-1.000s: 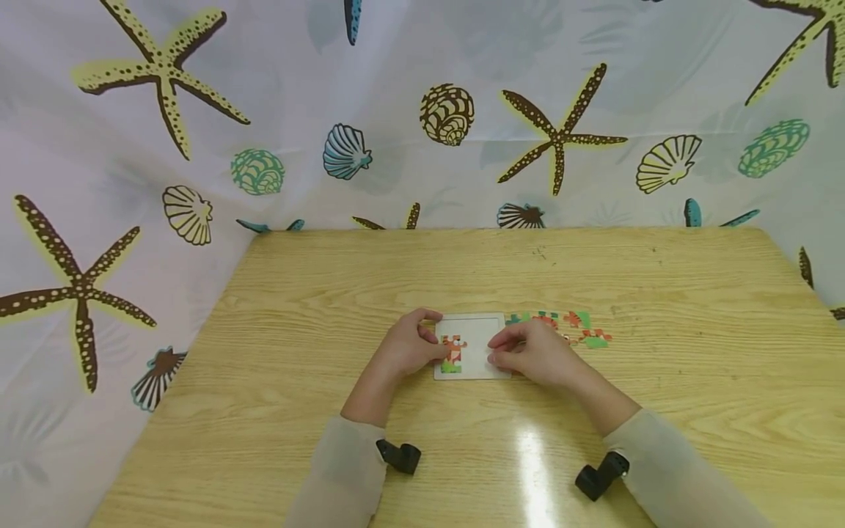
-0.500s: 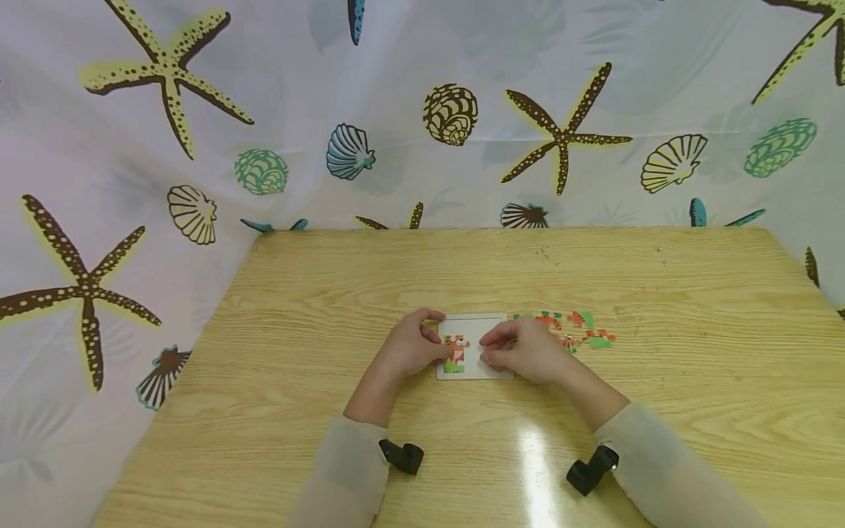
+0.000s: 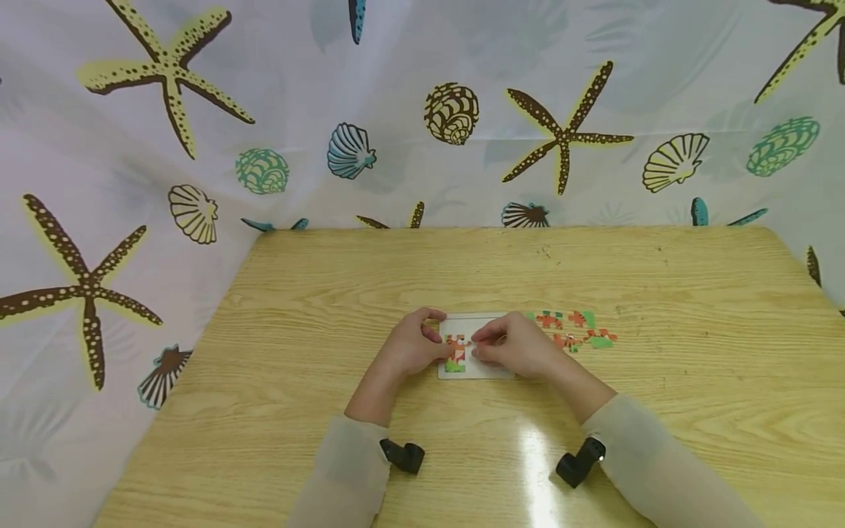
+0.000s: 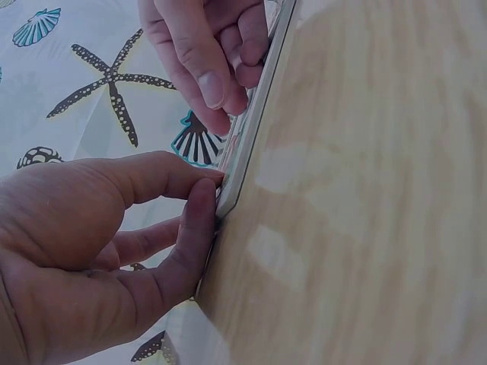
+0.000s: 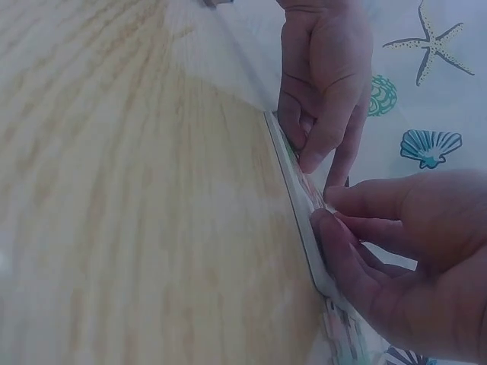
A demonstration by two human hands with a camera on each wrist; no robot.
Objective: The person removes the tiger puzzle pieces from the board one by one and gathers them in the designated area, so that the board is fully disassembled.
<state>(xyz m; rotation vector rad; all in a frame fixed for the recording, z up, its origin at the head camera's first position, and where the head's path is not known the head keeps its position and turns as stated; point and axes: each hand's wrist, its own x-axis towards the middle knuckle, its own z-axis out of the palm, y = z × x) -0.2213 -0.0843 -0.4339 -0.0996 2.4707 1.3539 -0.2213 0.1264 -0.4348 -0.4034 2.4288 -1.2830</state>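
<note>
A white puzzle tray (image 3: 486,370) lies flat on the wooden table. Joined orange and green puzzle pieces (image 3: 454,364) fill part of its left side. My left hand (image 3: 414,346) holds the tray's left edge, thumb over the pieces and fingers at the far corner. My right hand (image 3: 518,346) reaches over the tray from the right, thumb and fingertips pinched close beside the joined pieces. In the right wrist view, the right hand (image 5: 418,243) pinches a small puzzle piece low over the tray, mostly hidden by the fingers.
Several loose puzzle pieces (image 3: 581,320) in orange and green lie just right of the tray, partly behind the right hand. A white curtain (image 3: 396,88) printed with shells and starfish stands along the table's back edge and left side.
My right hand has moved left across the tray, from its right side to beside the joined pieces, uncovering more loose pieces. The left hand has stayed on the tray's edge.
</note>
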